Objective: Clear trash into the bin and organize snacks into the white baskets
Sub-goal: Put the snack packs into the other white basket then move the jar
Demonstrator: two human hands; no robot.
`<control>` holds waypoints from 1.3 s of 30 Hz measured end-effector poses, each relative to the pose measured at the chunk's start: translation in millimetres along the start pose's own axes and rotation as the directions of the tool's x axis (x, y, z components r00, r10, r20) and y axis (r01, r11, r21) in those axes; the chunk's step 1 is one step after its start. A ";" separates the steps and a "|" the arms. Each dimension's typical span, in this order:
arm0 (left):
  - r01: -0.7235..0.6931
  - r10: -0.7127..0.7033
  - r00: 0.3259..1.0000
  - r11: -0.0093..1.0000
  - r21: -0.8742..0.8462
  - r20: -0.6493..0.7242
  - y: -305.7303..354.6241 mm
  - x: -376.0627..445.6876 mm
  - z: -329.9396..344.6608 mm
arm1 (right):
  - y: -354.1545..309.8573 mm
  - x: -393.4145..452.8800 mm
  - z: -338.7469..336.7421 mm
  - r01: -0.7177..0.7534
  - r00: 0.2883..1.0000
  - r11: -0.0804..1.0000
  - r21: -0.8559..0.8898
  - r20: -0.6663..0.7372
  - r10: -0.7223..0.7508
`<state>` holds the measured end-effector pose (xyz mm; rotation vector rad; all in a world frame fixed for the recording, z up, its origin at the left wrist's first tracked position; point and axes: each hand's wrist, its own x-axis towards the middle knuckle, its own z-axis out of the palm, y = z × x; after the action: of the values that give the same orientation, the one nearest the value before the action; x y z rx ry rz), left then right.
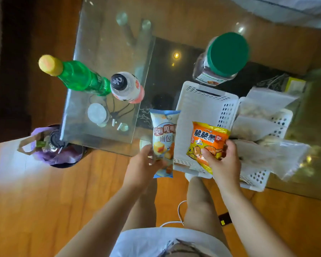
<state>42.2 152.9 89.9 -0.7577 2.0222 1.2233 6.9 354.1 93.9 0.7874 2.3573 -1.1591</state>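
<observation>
The orange snack packet (208,143) is pinched at its lower edge by the right hand (220,156), fingers curled over the front of the wrapper, and it hangs over the near end of the left white basket (202,101), whose slotted walls show around it. Just left of that basket, the left hand (146,160) grips a pale blue bread packet (163,141) by its lower half, thumb across the front, the packet upright and held above the edge of the glass bench (104,52).

Touching the left basket on its right side is a second white basket (258,180), filled with clear bags of snacks (263,115) that spill over its rim. Behind the baskets stands a clear jar with a green lid (226,54).

Farther left on the bench stand a green bottle with a yellow cap (76,75) and, touching it, a pink-and-white drink bottle with a black cap (126,88). Near them lies a round white disc (97,113) with a black cable (117,112) beside it.

On the wooden floor (44,201) by the left corner of the bench sits the bin (63,160), lined with a purple bag (39,132) and holding trash. A white cable (178,214) trails on the floor between the person's legs.
</observation>
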 end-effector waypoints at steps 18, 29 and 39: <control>0.100 -0.027 0.992 0.744 0.661 -0.119 75.1 72.9 96.5 | 13.2 62.8 28.5 -0.056 0.994 0.924 -0.379 0.070 0.089; 0.051 0.003 0.995 0.848 0.527 -0.102 80.1 56.7 84.8 | 6.4 51.9 13.2 0.005 0.993 0.969 -0.248 0.119 0.026; -0.092 0.046 0.993 0.884 0.458 0.111 59.9 56.0 82.5 | 15.2 36.5 29.3 0.073 0.950 0.937 -0.340 0.311 0.039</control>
<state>-18.6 243.5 49.4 -0.3856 2.1538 0.7423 -8.3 349.3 47.4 0.4242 2.2107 -0.7687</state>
